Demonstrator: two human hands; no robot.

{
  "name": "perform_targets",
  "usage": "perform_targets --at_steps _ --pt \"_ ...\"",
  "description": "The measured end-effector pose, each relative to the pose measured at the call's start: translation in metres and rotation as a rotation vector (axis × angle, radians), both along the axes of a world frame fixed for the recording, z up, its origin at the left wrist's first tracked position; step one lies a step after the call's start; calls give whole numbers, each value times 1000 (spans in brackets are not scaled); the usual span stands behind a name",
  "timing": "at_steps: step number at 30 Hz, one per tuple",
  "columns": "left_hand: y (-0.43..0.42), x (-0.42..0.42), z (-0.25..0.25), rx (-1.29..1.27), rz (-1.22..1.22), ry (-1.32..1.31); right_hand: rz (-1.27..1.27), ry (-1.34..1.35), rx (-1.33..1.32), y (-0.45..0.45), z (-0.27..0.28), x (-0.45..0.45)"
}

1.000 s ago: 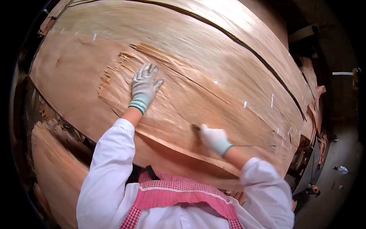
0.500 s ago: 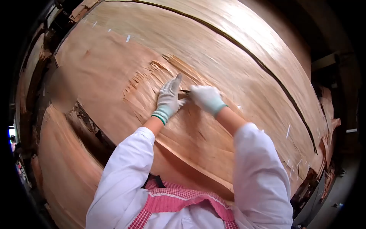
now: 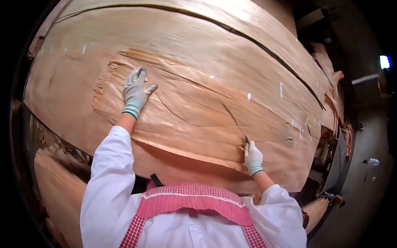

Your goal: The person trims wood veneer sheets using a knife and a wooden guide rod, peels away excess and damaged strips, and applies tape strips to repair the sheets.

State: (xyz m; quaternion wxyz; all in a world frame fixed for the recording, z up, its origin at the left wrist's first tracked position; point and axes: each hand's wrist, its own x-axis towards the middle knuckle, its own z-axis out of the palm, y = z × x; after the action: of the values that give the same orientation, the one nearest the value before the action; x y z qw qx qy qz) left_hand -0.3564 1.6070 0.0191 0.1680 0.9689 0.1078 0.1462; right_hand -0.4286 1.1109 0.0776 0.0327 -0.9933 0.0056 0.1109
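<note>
My left hand (image 3: 136, 89), in a pale glove with a green-edged cuff, lies spread on a loose sheet of wood veneer (image 3: 186, 120). The sheet has ragged, split edges at its left end and rests on a larger veneer sheet (image 3: 62, 95). My right hand (image 3: 253, 158), gloved the same way, is closed around a small dark knife (image 3: 247, 140) at the loose sheet's right part, near its front edge. Most of the knife is hidden by the fingers. A dark curved slit (image 3: 233, 117) runs through the veneer up from the knife's tip.
A long dark gap (image 3: 231, 29) curves across the veneer behind my hands. Short white tape strips (image 3: 281, 90) dot the surface. Torn veneer scraps (image 3: 331, 103) hang at the right edge, and another wood sheet (image 3: 58, 186) lies lower left.
My hands were close together over the sheet and are now far apart. The right has moved right and nearer to me with the knife; the left now lies flat near the ragged end.
</note>
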Motion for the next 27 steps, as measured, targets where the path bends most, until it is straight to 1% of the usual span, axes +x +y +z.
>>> perform_targets --at_steps 2,4,5,6,8,9,11,12,14,15,17,18,19,21,23,25,26,27 --pt "-1 1 0 22 20 12 -96 -225 349 -3 2 23" --pt "-11 -1 17 139 3 -5 -23 -327 510 6 10 73" --pt "-16 0 29 203 -9 -16 33 -341 547 15 13 98" --pt "-32 2 55 213 -43 73 87 -356 584 23 16 120" --pt "-46 2 49 325 -157 323 54 -250 513 40 8 154" --pt "-52 0 41 378 -203 450 73 -154 582 35 -15 172" --pt "-61 -14 28 359 -147 350 -2 61 388 53 -13 185" --pt "-63 -23 21 350 -121 304 -7 87 390 55 -13 187" --pt "-64 -34 3 370 -123 86 -14 144 384 57 -14 192" --pt "-67 -38 -1 375 -129 -25 2 90 378 62 -9 187" --pt "-70 -40 -3 343 -103 -10 33 -32 356 65 7 177" --pt "-72 -42 -2 333 -94 -12 86 -19 310 61 -2 181" --pt "-73 -44 -1 324 -87 -14 78 27 333 57 -9 186" --pt "-73 -41 -3 310 -75 13 58 122 380 57 -8 187" --pt "-74 -41 -5 324 -64 51 99 -12 287 60 -2 176" --pt "-75 -41 -5 312 -60 14 128 -163 213 71 23 153" --pt "-76 -41 -4 306 -61 -2 142 -289 148 78 43 133" --pt "-77 -41 -4 312 -53 61 195 -434 178 77 56 113"
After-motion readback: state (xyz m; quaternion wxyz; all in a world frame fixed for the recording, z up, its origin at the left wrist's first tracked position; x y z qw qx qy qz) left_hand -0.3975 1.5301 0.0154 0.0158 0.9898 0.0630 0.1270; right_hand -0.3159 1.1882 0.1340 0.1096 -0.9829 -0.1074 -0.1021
